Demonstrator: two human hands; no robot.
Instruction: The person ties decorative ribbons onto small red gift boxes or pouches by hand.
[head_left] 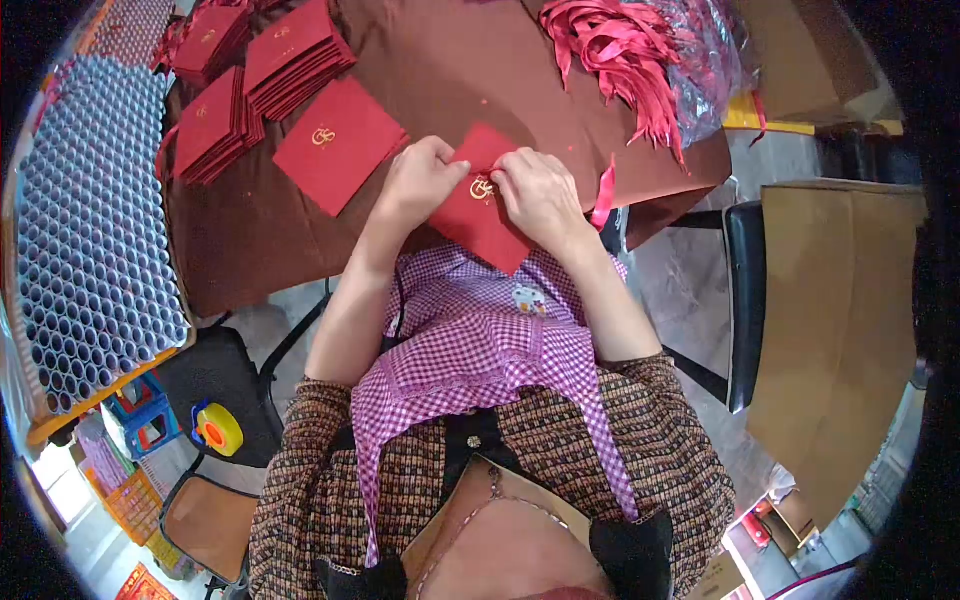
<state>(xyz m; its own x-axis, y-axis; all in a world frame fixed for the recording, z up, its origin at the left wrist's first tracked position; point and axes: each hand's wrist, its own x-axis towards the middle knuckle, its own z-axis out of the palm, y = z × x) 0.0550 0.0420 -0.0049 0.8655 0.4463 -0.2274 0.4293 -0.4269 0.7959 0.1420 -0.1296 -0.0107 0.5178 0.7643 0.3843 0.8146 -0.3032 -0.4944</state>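
Observation:
A red square card with a gold emblem lies at the table's front edge, over my lap. My left hand is closed in a pinch at the card's left side, just above the emblem. Opposite it, my right hand pinches close to the same spot. Between the fingertips runs a thin red ribbon across the card, and a shiny ribbon tail sticks out beyond my right hand. How the ribbon is looped is hidden by my fingers. Another red card lies flat, left of my left hand.
Stacks of red cards cover the table's back left. A bundle of red ribbons lies beside clear plastic at the back right. Many tubes stand packed at the left. A cardboard sheet and chair are on the right.

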